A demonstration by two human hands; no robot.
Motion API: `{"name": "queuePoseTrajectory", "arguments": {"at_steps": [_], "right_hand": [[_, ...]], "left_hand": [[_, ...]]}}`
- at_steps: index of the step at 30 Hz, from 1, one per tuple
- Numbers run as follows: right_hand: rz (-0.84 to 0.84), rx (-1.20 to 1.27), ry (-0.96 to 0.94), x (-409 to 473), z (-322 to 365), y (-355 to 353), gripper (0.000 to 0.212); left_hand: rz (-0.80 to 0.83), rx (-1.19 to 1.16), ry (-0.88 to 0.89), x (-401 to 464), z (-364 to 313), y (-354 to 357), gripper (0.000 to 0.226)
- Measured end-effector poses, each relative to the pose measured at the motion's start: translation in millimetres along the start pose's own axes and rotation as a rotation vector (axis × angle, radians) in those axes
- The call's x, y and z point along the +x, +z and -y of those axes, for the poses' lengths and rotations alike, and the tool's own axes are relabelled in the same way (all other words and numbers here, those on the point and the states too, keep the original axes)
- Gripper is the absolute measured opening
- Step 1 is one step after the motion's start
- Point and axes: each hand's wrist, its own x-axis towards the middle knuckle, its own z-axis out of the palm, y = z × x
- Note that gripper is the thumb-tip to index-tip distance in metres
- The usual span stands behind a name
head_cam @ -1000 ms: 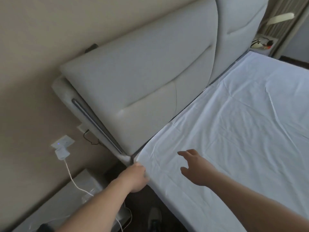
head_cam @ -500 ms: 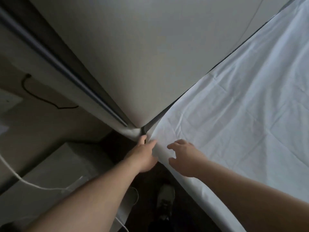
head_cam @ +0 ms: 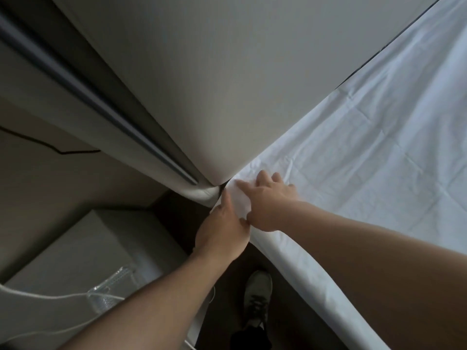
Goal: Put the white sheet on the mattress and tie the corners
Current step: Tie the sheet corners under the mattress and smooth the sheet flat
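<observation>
Both your hands meet at the white sheet's (head_cam: 366, 147) headboard-side corner: right hand (head_cam: 269, 204) lies flat, fingers spread, on top; left hand (head_cam: 222, 233) is just below at the mattress edge, its grip hidden, fingers toward the headboard (head_cam: 202, 84) gap.

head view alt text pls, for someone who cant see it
Both hands work the white sheet at the mattress corner below a grey headboard: the right hand presses flat on top, the left hand at the corner's edge. A shoe shows on the floor.

Two hands: a left hand (head_cam: 222, 233) and a right hand (head_cam: 267, 203). One white sheet (head_cam: 366, 152), one headboard (head_cam: 202, 84). One shoe (head_cam: 257, 301), one bedside cabinet (head_cam: 83, 251).
</observation>
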Motion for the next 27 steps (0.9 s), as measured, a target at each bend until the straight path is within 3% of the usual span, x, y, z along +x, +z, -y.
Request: {"name": "queuePoseTrajectory", "arguments": {"at_steps": [4, 6, 9, 11, 14, 16, 18, 21, 23, 24, 27], "right_hand": [[-0.034, -0.022, -0.174, -3.4, -5.7, -3.1, 0.075], [-0.142, 0.058, -0.06, -7.3, -13.5, 0.7, 0.074], [-0.282, 0.183, 0.253, -10.9, -29.6, 7.5, 0.079], [-0.262, 0.262, 0.37, -7.8, -39.2, 9.6, 0.083], [-0.13, 0.274, 0.329, 4.4, -43.7, 14.3, 0.094], [-0.053, 0.269, 0.244, 10.1, -47.8, 12.9, 0.096], [0.009, 0.292, 0.146, 5.2, -61.5, 7.2, 0.088], [-0.058, 0.329, 0.03, -16.1, -86.1, 1.5, 0.071], [-0.219, 0.408, 0.137, -32.4, -99.8, 1.6, 0.067], [-0.275, 0.431, 0.251, -39.4, -107.0, 3.3, 0.067], [-0.203, 0.486, 0.533, -68.7, -136.6, 22.3, 0.077]], "left_hand": [[0.107, 0.022, 0.014, 2.5, -1.0, 0.7, 0.08], [0.163, -0.047, -0.059, 5.8, -4.8, -3.7, 0.083], [0.147, -0.37, -0.181, 14.0, -12.5, -2.4, 0.087], [0.176, -0.602, -0.264, 18.6, -13.9, 5.6, 0.097], [0.218, -0.724, -0.314, 22.2, -12.4, 17.3, 0.105], [0.099, -0.602, -0.315, 22.1, -12.9, 21.6, 0.096], [-0.099, -0.329, -0.241, 13.6, -20.9, 22.4, 0.082], [-0.312, 0.112, 0.177, 2.0, -43.3, 27.4, 0.077], [-0.221, 0.245, 0.459, 10.7, -67.2, 28.3, 0.081], [-0.112, 0.31, 0.504, 19.7, -77.8, 26.3, 0.081], [0.103, 0.448, 0.368, 53.6, -92.2, 22.9, 0.081]]}}
